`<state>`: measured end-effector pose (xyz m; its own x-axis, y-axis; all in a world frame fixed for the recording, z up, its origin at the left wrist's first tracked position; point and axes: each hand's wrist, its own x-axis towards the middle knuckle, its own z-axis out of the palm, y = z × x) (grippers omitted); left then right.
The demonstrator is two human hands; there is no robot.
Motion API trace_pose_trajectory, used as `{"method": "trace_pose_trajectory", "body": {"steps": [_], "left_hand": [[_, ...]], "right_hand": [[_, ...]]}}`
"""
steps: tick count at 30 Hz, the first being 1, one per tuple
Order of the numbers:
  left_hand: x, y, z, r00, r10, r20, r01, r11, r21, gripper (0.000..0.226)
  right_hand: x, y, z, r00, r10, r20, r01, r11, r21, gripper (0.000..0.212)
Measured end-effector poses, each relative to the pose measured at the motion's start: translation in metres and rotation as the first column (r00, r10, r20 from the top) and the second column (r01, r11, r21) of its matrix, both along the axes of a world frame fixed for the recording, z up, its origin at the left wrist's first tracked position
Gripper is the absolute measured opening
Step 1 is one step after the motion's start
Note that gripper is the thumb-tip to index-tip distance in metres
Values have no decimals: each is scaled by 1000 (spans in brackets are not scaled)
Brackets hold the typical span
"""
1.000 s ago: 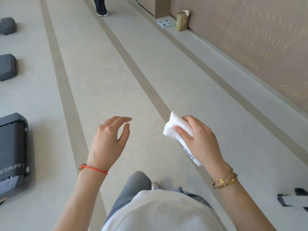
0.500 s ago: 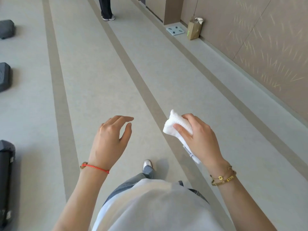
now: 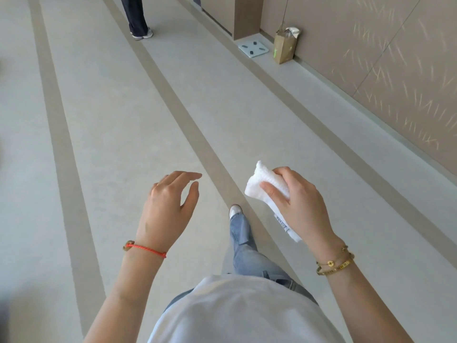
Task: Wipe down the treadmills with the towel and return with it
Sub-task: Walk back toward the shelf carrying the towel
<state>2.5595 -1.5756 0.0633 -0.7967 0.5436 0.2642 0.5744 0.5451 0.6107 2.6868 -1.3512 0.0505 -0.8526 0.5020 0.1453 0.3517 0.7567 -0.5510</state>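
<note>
Towel (image 3: 265, 185) gripped in right hand (image 3: 300, 204), left hand (image 3: 168, 204) empty

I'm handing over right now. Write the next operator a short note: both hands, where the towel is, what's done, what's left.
Right hand: grips the folded white towel, held in the air in front of the body.
Left hand: holds nothing, fingers relaxed.
No treadmill is in view, only the striped floor, with one foot stepping forward.
Done: whether the wiping is finished cannot be told from here.
Left: walk on with the towel and bring it back.
</note>
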Motion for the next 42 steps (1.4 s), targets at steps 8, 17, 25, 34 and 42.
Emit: {"method": "trace_pose_trajectory", "body": {"steps": [8, 17, 25, 34, 42], "left_hand": [[-196, 108, 5, 998, 20, -55, -19, 1000, 20, 19], [-402, 184, 4, 986, 152, -73, -150, 988, 28, 19], [-607, 249, -9, 984, 154, -84, -153, 988, 27, 18], [-848, 331, 15, 991, 79, -106, -78, 997, 17, 18], [-1031, 422, 4, 994, -6, -105, 6, 1000, -6, 19]], "right_hand": [[-198, 111, 5, 999, 50, -7, -50, 999, 11, 38], [-427, 208, 15, 989, 148, 7, -148, 989, 0, 33], [-635, 276, 2, 986, 166, -12, -165, 986, 25, 33], [-859, 351, 19, 994, 94, -52, -93, 995, 19, 34], [-1022, 427, 1, 999, 36, -21, -36, 999, 3, 40]]}}
